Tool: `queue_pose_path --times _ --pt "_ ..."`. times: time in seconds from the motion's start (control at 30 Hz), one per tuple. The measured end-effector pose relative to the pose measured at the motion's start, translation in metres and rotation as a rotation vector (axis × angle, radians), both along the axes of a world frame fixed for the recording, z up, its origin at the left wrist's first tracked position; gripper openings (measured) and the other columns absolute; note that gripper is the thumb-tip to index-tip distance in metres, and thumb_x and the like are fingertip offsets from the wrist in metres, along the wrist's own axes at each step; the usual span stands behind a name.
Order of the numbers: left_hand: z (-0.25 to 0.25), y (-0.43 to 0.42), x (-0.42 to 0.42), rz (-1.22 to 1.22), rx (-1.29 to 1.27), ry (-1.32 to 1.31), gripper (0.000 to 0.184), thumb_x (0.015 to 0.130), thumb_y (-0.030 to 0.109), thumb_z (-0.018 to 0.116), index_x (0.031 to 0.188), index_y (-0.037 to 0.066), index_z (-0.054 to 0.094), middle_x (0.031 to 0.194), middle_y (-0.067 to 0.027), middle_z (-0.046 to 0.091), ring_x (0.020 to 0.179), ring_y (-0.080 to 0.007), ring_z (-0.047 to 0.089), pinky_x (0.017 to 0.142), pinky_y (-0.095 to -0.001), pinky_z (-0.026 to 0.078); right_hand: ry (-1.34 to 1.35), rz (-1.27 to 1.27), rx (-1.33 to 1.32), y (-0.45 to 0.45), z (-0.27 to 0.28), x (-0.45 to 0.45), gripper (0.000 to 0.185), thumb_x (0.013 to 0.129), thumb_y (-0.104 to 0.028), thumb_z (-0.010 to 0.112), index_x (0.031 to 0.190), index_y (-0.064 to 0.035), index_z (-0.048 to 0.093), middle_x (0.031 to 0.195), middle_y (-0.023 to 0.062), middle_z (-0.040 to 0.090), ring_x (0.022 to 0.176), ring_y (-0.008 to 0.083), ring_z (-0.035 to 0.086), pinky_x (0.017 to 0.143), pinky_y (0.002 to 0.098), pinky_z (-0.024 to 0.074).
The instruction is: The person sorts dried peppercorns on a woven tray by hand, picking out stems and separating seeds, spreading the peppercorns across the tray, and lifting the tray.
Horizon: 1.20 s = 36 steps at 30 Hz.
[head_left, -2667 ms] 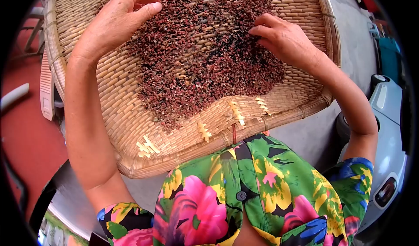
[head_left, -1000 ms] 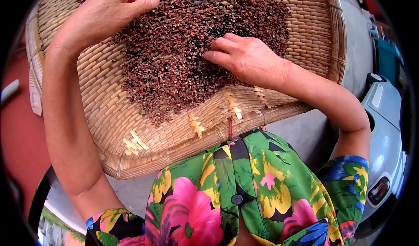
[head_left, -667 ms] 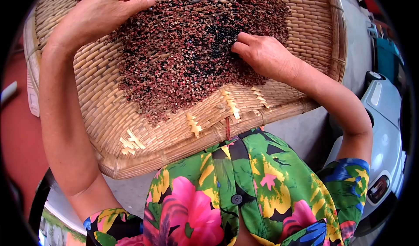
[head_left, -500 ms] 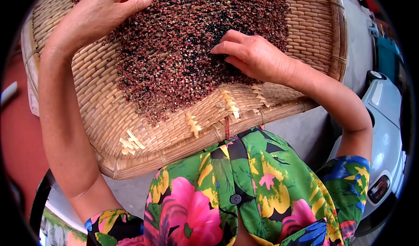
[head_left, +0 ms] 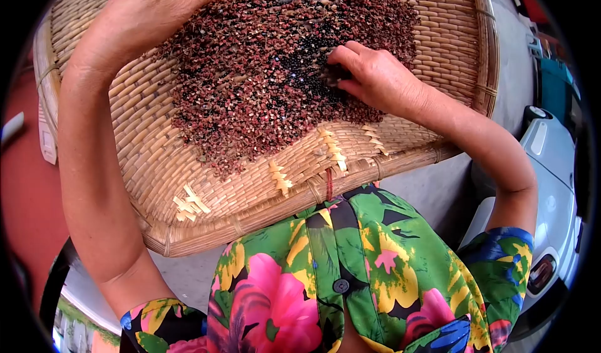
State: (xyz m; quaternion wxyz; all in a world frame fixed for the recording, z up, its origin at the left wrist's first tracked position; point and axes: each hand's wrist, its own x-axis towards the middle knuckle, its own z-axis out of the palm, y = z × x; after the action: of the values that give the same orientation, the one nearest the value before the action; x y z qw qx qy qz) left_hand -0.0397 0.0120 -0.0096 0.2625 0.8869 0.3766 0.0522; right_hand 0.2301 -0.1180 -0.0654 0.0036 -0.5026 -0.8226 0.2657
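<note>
A heap of dried reddish husks, looking like Sichuan pepper, is spread over a woven bamboo tray. Shiny black seeds lie thickest near the middle of the heap. My right hand is down at these seeds, its fingers curled in towards the thumb around a blurred dark clump of them. Over the upper left of the heap is my left hand, thumb stretched out and apart. The top edge of the view cuts off most of its fingers, and nothing shows in it.
The tray's bound rim touches or nearly touches the flowered shirt. Pale woven patches mark its near side. A light blue vehicle stands on the grey floor to the right; a red surface is at left.
My right hand has shifted slightly right, its fingers curling in more, and more black seeds show beside it. My left hand has moved a little up and right.
</note>
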Motion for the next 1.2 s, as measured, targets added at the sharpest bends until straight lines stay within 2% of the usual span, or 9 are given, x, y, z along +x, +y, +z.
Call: queue_pose_path --times 0.13,0.23,0.33,0.47,0.5,0.63,0.83,1.0,1.2 --pt "0.040 -0.026 0.028 0.114 0.207 -0.010 0.028 0.084 0.019 0.055 0.101 -0.002 0.059 0.091 -0.0145 0.063 0.086 -0.0259 0.061 0.077 -0.0320 0.048 0.019 0.093 0.002 -0.004 -0.010 -0.046 0.033 0.072 -0.008 0.064 0.100 -0.0057 0.048 0.091 0.0142 0.052 0.075 0.0344 0.059 0.064 0.0421 0.0507" --pt "0.038 -0.023 0.028 0.101 0.111 -0.088 0.025 0.084 0.017 0.055 0.099 -0.003 0.060 0.091 -0.0151 0.064 0.085 -0.0235 0.062 0.076 -0.0316 0.048 0.392 0.024 -0.031 0.006 -0.016 -0.070 0.026 0.072 -0.007 0.063 0.097 -0.0036 0.055 0.088 0.0156 0.057 0.077 0.0322 0.060 0.071 0.0396 0.0503" --pt "0.028 -0.011 0.024 0.144 -0.017 -0.200 0.023 0.085 0.014 0.053 0.100 -0.002 0.060 0.091 -0.0151 0.064 0.084 -0.0219 0.062 0.076 -0.0307 0.048 0.953 -0.556 -1.255 0.020 0.000 -0.065 0.018 0.084 -0.003 0.054 0.101 0.0016 0.056 0.086 0.0115 0.062 0.081 0.0207 0.062 0.078 0.0360 0.0539" --pt "0.011 0.005 0.018 0.266 -0.325 -0.427 0.023 0.089 0.015 0.049 0.106 0.004 0.060 0.095 -0.0117 0.065 0.085 -0.0227 0.061 0.078 -0.0296 0.047 1.402 -0.537 -1.588 0.029 0.023 -0.045 0.048 0.096 -0.031 0.034 0.117 0.0104 0.046 0.109 0.0221 0.055 0.096 0.0314 0.059 0.088 0.0419 0.0485" --pt "-0.001 0.013 0.009 0.179 -0.389 -0.507 0.032 0.093 0.026 0.048 0.115 0.004 0.056 0.097 -0.0051 0.062 0.093 -0.0126 0.058 0.084 -0.0266 0.045 1.455 -0.572 -1.621 0.030 0.027 -0.043 0.068 0.093 -0.049 0.030 0.120 0.0119 0.043 0.115 0.0256 0.052 0.102 0.0349 0.055 0.093 0.0445 0.0439" --pt "-0.005 0.014 0.011 0.185 -0.489 -0.487 0.031 0.094 0.024 0.046 0.115 0.003 0.055 0.096 -0.0047 0.062 0.093 -0.0106 0.058 0.085 -0.0250 0.045 1.593 -0.531 -1.610 0.032 0.032 -0.040 0.083 0.086 -0.063 0.030 0.120 0.0119 0.043 0.116 0.0263 0.050 0.107 0.0356 0.052 0.094 0.0451 0.0420" --pt "-0.009 0.010 0.014 0.168 -0.328 -0.349 0.031 0.093 0.023 0.049 0.113 0.001 0.056 0.100 -0.0057 0.061 0.093 -0.0123 0.057 0.083 -0.0264 0.045 1.638 -0.446 -1.572 0.037 0.036 -0.034 0.084 0.087 -0.064 0.029 0.121 0.0120 0.043 0.115 0.0244 0.050 0.107 0.0338 0.052 0.094 0.0444 0.0421" --pt "-0.018 0.015 0.004 0.244 0.304 -0.082 0.031 0.081 0.021 0.060 0.104 0.001 0.058 0.108 -0.0175 0.053 0.102 -0.0324 0.050 0.090 -0.0384 0.040 0.136 0.062 -0.012 0.037 0.052 -0.020 0.049 0.086 -0.050 0.048 0.110 -0.0092 0.059 0.102 0.0106 0.059 0.093 0.0277 0.059 0.075 0.0382 0.0502" --pt "-0.013 0.019 -0.004 0.314 0.363 0.001 0.036 0.080 0.019 0.062 0.110 0.003 0.054 0.115 -0.0195 0.048 0.109 -0.0345 0.045 0.094 -0.0400 0.036 0.263 -0.200 0.347 0.059 0.045 0.006 0.016 0.080 -0.023 0.062 0.084 -0.0079 0.060 0.086 0.0067 0.057 0.074 0.0270 0.060 0.063 0.0371 0.0492"
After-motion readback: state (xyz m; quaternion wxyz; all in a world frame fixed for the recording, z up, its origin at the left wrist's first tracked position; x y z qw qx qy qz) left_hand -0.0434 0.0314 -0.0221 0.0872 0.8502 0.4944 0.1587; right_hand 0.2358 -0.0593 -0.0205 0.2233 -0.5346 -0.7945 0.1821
